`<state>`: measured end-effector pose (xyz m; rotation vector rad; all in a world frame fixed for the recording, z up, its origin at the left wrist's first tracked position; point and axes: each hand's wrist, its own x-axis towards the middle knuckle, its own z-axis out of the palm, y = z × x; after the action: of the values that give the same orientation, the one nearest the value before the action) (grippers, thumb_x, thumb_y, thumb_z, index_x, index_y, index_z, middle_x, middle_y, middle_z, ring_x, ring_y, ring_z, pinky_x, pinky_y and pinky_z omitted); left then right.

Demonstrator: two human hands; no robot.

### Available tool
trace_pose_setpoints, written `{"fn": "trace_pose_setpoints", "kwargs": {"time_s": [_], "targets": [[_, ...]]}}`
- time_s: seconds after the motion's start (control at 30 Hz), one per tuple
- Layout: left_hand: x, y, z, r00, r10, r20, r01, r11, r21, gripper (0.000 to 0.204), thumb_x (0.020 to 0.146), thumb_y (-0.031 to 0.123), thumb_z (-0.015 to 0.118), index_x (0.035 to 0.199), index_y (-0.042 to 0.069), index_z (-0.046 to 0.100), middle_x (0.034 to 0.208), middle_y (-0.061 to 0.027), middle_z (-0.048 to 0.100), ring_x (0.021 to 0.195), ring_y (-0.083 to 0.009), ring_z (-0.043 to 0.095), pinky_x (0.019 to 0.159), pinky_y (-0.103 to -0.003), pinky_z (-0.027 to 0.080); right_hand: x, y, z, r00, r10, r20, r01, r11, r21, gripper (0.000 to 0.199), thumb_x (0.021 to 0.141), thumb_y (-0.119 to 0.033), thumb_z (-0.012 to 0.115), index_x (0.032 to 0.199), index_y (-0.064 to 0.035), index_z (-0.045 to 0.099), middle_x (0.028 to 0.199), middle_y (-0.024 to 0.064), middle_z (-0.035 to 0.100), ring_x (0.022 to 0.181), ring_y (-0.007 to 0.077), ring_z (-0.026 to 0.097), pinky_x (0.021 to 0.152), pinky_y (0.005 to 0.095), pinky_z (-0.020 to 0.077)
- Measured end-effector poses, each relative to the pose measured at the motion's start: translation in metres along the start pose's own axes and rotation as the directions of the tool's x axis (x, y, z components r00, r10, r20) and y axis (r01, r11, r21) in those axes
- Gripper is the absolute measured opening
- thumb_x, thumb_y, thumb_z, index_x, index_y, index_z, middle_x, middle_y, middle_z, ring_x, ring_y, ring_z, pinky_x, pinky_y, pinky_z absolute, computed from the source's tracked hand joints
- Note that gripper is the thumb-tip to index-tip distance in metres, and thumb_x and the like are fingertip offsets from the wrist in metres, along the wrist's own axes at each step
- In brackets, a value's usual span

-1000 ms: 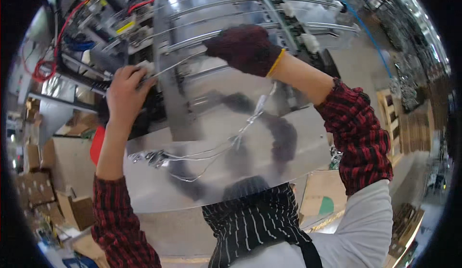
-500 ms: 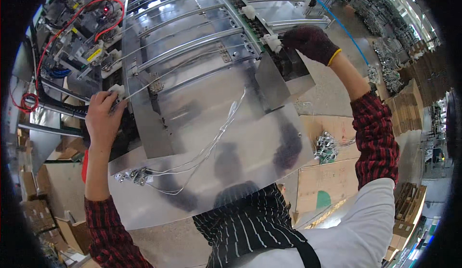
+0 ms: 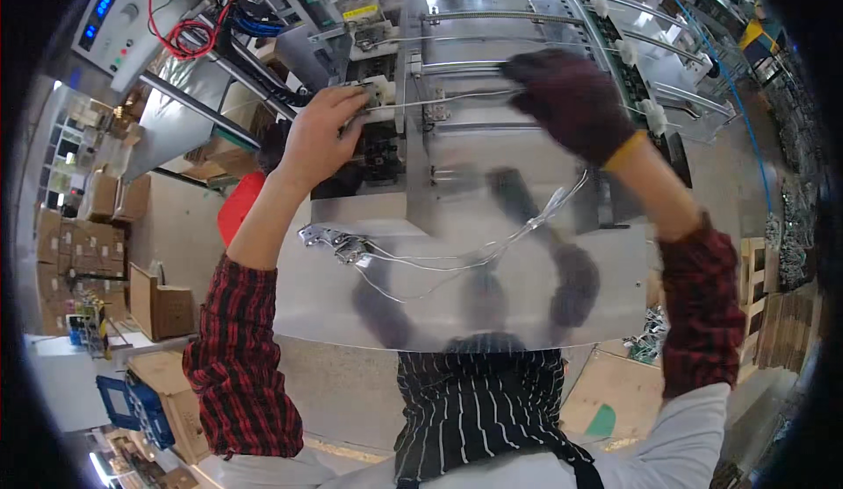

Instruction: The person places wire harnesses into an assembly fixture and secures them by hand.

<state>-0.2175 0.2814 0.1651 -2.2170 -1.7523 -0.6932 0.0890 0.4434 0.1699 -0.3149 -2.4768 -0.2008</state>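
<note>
My bare left hand (image 3: 325, 133) has its fingers curled against a white plastic holder (image 3: 383, 92) on the left rail of a metal conveyor frame. From that holder a thin pale cable (image 3: 465, 97) runs rightward across the frame. Over its middle is my right hand (image 3: 575, 103) in a dark glove with a yellow cuff, slightly blurred, fingers stretched leftward and apart. The glove hides part of the cable. More white holders (image 3: 656, 116) sit along the right rail. Nearer me, a bundle of white cables with metal ends (image 3: 347, 245) lies on the shiny metal plate (image 3: 492, 313).
Machine parts and a red coiled lead (image 3: 186, 39) stand at the far left beside a control box (image 3: 123, 15) with blue displays. A red object (image 3: 239, 208) is below my left forearm. More cables (image 3: 652, 335) lie at the lower right. Cardboard boxes (image 3: 88, 252) are stacked at left.
My right hand has left the white holder on the right rail and moved left over the cable. My left hand stays at the left rail's holder. The view has shifted.
</note>
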Motion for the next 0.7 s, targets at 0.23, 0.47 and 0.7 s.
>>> {"fn": "trace_pose_setpoints", "kwargs": {"time_s": [0.23,0.47,0.7], "targets": [[-0.001,-0.011,0.016,0.997,0.015,-0.073,-0.013,1.0,0.018,0.026,0.079,0.005,0.061,0.105,0.003,0.065,0.11,-0.0116,0.063,0.102,-0.031,0.059,0.088,-0.038,0.049,-0.004,-0.001,0.065,0.974,-0.068,0.218,0.06,0.997,0.041,0.028,0.088,-0.024,0.054,0.113,-0.0212,0.064,0.099,0.0109,0.067,0.082,0.0303,0.066,0.071,0.0423,0.0535],[-0.061,0.021,-0.026,0.985,0.166,-0.05,-0.162,0.985,0.065,0.018,0.072,0.007,0.063,0.091,0.006,0.065,0.098,-0.0114,0.063,0.093,-0.0293,0.061,0.074,-0.04,0.053,0.007,-0.059,0.012,0.989,-0.111,-0.103,0.095,0.985,-0.147,0.042,0.08,-0.016,0.066,0.122,-0.0177,0.06,0.103,0.0082,0.067,0.097,0.0274,0.063,0.082,0.041,0.0502],[-0.205,0.025,0.02,0.947,-0.202,0.25,0.231,0.968,-0.096,0.04,0.072,0.01,0.065,0.111,0.005,0.062,0.113,-0.0189,0.06,0.103,-0.039,0.057,0.088,-0.046,0.046,-0.104,-0.163,0.058,0.907,-0.072,0.414,-0.161,0.85,0.502,0.058,0.078,-0.037,0.065,0.125,-0.0053,0.054,0.122,0.0175,0.057,0.114,0.0334,0.053,0.097,0.0461,0.0408]]}}
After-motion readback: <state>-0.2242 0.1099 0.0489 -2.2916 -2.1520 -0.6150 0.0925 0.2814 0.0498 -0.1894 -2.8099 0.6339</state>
